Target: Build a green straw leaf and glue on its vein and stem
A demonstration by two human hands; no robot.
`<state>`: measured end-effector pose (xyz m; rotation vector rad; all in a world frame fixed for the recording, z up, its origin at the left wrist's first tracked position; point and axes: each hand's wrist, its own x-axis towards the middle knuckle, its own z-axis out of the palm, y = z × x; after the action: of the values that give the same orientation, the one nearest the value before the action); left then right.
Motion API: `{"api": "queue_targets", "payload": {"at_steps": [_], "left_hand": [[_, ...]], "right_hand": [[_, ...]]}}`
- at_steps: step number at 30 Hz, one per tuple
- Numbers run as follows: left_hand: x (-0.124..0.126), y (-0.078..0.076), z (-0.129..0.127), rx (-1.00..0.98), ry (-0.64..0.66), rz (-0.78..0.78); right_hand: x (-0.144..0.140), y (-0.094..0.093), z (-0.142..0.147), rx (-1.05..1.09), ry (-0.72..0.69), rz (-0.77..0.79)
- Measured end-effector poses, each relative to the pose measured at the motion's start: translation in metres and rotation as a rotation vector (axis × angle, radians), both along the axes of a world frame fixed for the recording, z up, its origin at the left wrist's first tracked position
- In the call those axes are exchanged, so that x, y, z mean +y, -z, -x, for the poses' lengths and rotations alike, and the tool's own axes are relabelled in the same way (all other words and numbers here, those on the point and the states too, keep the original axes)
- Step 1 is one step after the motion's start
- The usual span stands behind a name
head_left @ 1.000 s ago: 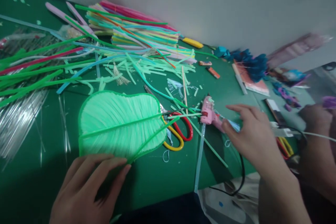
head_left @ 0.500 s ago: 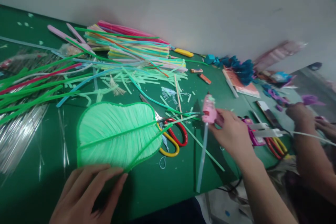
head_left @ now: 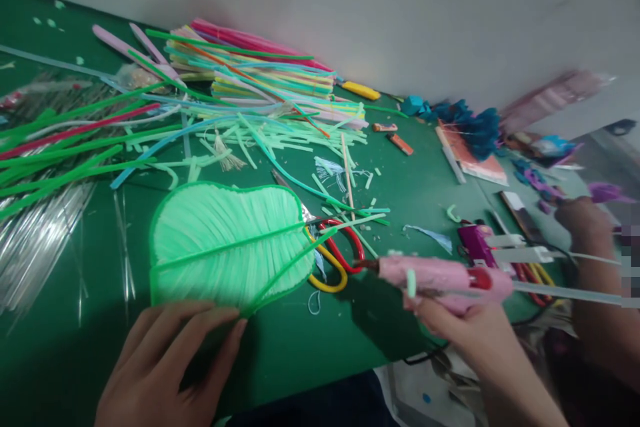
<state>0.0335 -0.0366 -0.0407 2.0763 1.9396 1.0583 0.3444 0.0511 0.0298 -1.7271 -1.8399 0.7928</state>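
Note:
A light green leaf-shaped piece with a darker fuzzy rim and midrib lies on the green table. My left hand pinches its lower edge, where a green pipe cleaner runs loosely along the rim toward the right. My right hand is wrapped round a pink hot glue gun, held above the table with its nozzle pointing left. A clear glue stick sticks out of its back. Scissors with red and yellow handles lie partly under the leaf's right side.
Bundled pipe cleaners and pale green cut pieces lie along the back. Loose pipe cleaners and clear strips cover the left. At right are a purple glue gun, blue flowers and another person's hand.
The glue gun in my right hand has swung from upright to lying level, nozzle now left, and has come lower and nearer. My left hand keeps its pinch on the leaf's edge.

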Motion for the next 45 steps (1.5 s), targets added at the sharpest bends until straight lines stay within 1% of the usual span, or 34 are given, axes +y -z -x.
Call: {"api": "queue_targets", "payload": {"at_steps": [3,6,7,9,14,17,22,25,34,40,45], "left_hand": [[0.002,-0.004,-0.001,0.004,0.003,-0.015],[0.003,-0.006,-0.002,0.006,0.019,-0.01],[0.003,-0.006,-0.002,0.003,0.024,-0.012],[0.002,-0.006,-0.002,-0.009,0.02,-0.01],[0.001,-0.005,-0.002,-0.049,0.005,0.026],[0.001,-0.005,-0.002,-0.065,0.018,0.026],[0.003,-0.006,-0.004,-0.062,0.013,0.01],[0.003,-0.006,-0.004,-0.055,0.016,0.001],[0.002,-0.007,-0.003,-0.041,0.009,0.006],[0.002,-0.006,-0.003,-0.044,-0.005,0.013],[0.002,-0.005,-0.003,-0.034,0.018,-0.004]], "right_hand": [[-0.008,-0.001,0.032,0.049,-0.173,0.125],[-0.008,0.003,0.058,0.083,-0.121,0.156],[-0.007,0.004,0.063,0.085,-0.121,0.173],[-0.004,0.005,0.068,0.061,-0.166,0.212],[0.003,0.004,0.071,-0.046,-0.256,0.229],[0.006,0.004,0.073,-0.11,-0.317,0.185],[0.006,0.01,0.072,-0.168,-0.362,0.124],[0.006,0.011,0.072,-0.176,-0.371,0.122],[0.01,0.002,0.075,-0.19,-0.345,0.143],[0.01,0.003,0.073,-0.198,-0.344,0.117],[0.01,0.004,0.072,-0.224,-0.341,0.107]]}}
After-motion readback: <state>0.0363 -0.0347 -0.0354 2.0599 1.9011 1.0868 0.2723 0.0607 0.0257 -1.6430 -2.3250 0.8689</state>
